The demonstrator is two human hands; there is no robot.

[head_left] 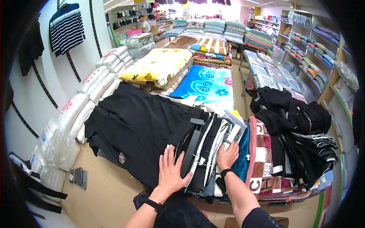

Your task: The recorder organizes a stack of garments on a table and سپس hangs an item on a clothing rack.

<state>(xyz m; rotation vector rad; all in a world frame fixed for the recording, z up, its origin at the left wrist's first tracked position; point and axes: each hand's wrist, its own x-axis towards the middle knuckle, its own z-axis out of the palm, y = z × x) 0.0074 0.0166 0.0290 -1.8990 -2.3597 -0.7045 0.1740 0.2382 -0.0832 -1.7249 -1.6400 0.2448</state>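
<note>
Your left hand (170,170) lies flat, fingers spread, on the black garment (140,127) draped over the near edge of the tabletop, apparently pinning it smooth. Your right hand (227,155) presses open-palmed on the stack of folded clothes (207,152) just beside it (neither hand grips anything). A heap of black clothing (300,133) sits well to the right.
</note>
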